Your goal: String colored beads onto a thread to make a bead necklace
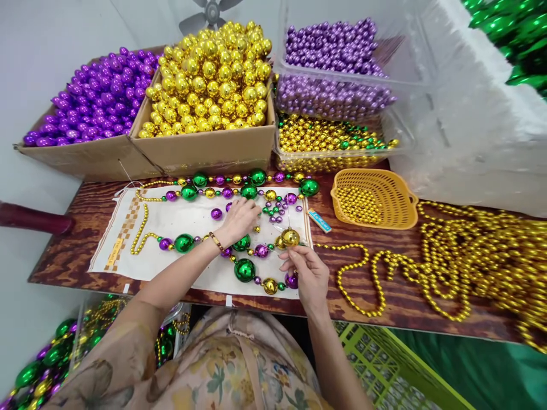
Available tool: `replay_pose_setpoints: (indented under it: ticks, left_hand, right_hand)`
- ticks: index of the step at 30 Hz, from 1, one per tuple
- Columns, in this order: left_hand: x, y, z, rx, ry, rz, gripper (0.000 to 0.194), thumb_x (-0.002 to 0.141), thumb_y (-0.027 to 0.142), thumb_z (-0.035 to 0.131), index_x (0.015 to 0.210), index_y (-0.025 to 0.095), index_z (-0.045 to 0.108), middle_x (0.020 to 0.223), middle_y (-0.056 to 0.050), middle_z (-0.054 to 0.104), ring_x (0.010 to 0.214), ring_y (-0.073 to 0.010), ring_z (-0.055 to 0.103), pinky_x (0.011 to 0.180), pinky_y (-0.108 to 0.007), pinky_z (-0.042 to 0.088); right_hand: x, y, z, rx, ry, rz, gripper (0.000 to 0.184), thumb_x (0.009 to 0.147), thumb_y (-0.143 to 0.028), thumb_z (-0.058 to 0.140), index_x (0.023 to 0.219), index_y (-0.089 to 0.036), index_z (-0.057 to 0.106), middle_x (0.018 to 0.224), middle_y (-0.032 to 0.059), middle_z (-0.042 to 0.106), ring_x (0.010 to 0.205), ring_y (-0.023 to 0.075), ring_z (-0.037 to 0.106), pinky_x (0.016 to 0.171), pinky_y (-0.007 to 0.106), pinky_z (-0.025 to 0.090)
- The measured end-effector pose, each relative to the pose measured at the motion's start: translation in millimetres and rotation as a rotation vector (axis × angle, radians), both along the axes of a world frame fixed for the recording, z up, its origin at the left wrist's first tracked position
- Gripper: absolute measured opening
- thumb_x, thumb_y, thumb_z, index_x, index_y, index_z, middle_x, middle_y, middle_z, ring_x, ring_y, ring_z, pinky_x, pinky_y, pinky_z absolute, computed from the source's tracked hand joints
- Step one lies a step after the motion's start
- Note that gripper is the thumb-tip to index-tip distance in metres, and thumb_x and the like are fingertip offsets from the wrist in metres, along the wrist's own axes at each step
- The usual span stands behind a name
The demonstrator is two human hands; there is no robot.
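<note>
The left arm comes from the near edge of the surface (68, 250) and stretches over the cloth (188, 216), a bracelet (217, 241) on its wrist. The left hand (241, 221) is palm down near the middle of the cloth, its fingers bent toward the beads; the tips are hidden, so I cannot tell how far open they are or whether they hold something.

The right hand (310, 273) is over the right edge of the cloth, with the forearm rising from the near edge of the surface. Its thumb and forefinger are pressed together on a thin thread (271, 249). The large gold bead (290, 237) is just beyond these fingers, at the right edge of the cloth; whether they also touch it, I cannot tell.

An orange label (114, 251) lies at the left end of the cloth, its writing turned sideways and too small to read. A blue packet (319, 221) lies just beside the right edge of the cloth; its pale letters are also not readable. Beyond it, toward the far edge of the surface, stands a basket (405, 219).
</note>
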State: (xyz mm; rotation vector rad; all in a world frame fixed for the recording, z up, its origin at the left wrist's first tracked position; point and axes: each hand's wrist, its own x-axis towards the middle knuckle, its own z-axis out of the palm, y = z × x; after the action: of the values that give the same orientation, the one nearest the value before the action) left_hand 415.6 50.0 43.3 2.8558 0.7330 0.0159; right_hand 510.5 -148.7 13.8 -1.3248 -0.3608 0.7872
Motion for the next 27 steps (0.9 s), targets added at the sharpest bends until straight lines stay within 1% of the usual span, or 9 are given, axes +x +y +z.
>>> replay_pose_setpoints:
  ticks: [3,6,9,11,14,19,21,23,27]
  left_hand:
    - [6.6,0.8,-0.1,0.107,0.029,-0.008,0.023,0.097,0.024,0.052,0.115,0.016,0.063,0.115,-0.013,0.064,0.108,-0.0294,0.052,0.092,-0.042,0.04]
    - [14.9,2.3,-2.5,0.137,0.068,-0.032,0.023,0.096,0.026,0.053,0.114,0.015,0.064,0.112,-0.014,0.065,0.108,-0.0312,0.051,0.091,-0.044,0.039]
    - [22.0,2.1,-5.8,0.114,0.107,-0.02,0.021,0.096,0.02,0.049,0.105,0.013,0.067,0.104,-0.016,0.067,0.108,-0.0324,0.052,0.092,-0.046,0.037]
    - [23.2,3.1,-6.5,0.042,0.044,0.021,0.02,0.094,0.018,0.05,0.102,0.013,0.068,0.104,-0.016,0.068,0.108,-0.0321,0.053,0.094,-0.046,0.037]
    - [17.0,7.0,-2.4,-0.268,-0.265,0.14,0.016,0.091,0.019,0.058,0.102,0.016,0.069,0.108,-0.012,0.07,0.106,-0.028,0.057,0.097,-0.044,0.04]
    - [-10.1,7.6,21.7,-1.298,-0.896,0.339,0.022,0.089,0.035,0.066,0.103,0.019,0.072,0.098,-0.007,0.072,0.088,-0.0185,0.067,0.084,-0.033,0.05]
    - [-21.4,4.8,33.3,-1.573,-1.018,0.355,0.026,0.086,0.036,0.072,0.104,0.017,0.073,0.095,-0.007,0.072,0.087,-0.0178,0.069,0.086,-0.034,0.052]
    - [-29.8,2.8,42.2,-1.707,-1.097,0.375,0.027,0.083,0.031,0.077,0.104,0.015,0.074,0.094,-0.007,0.072,0.087,-0.0173,0.07,0.09,-0.035,0.053]
    - [-37.3,3.3,48.7,-1.798,-1.212,0.462,0.018,0.085,0.023,0.074,0.101,0.014,0.073,0.09,-0.007,0.073,0.084,-0.0157,0.071,0.088,-0.034,0.056]
  right_hand:
    - [0.7,0.7,0.8,0.016,0.019,0.003,0.026,0.08,-0.041,0.076,0.084,-0.018,0.066,0.072,0.0037,0.073,0.048,0.0129,0.062,0.043,0.021,0.041]
    - [0.0,1.5,0.1,0.023,0.02,0.013,0.025,0.08,-0.04,0.076,0.083,-0.017,0.066,0.072,0.0037,0.073,0.048,0.0126,0.062,0.043,0.021,0.041]
    - [-0.9,2.4,0.0,0.027,0.006,0.02,0.025,0.081,-0.04,0.075,0.082,-0.017,0.066,0.071,0.0033,0.073,0.047,0.0122,0.062,0.043,0.02,0.041]
    - [-1.3,2.7,0.7,0.03,0.0,0.024,0.024,0.081,-0.04,0.074,0.082,-0.017,0.065,0.07,0.003,0.072,0.047,0.0118,0.062,0.043,0.02,0.041]
    - [-2.5,3.4,3.1,0.031,-0.011,0.051,0.023,0.082,-0.039,0.074,0.084,-0.018,0.066,0.069,0.0029,0.072,0.049,0.0119,0.063,0.045,0.019,0.042]
    - [-7.3,8.7,12.3,0.053,-0.093,0.129,0.019,0.084,-0.036,0.072,0.085,-0.018,0.069,0.066,0.0029,0.072,0.053,0.0136,0.066,0.047,0.02,0.046]
    - [-9.3,11.5,17.7,0.067,-0.126,0.171,0.017,0.085,-0.035,0.071,0.085,-0.018,0.07,0.065,0.003,0.072,0.053,0.0144,0.067,0.047,0.02,0.047]
    - [-10.8,13.4,23.1,0.079,-0.163,0.212,0.014,0.086,-0.032,0.071,0.085,-0.018,0.071,0.064,0.0029,0.072,0.052,0.0147,0.067,0.047,0.021,0.049]
    - [-12.9,13.8,31.0,0.092,-0.244,0.27,0.01,0.087,-0.028,0.069,0.086,-0.019,0.071,0.063,0.0015,0.071,0.051,0.0142,0.067,0.047,0.02,0.05]
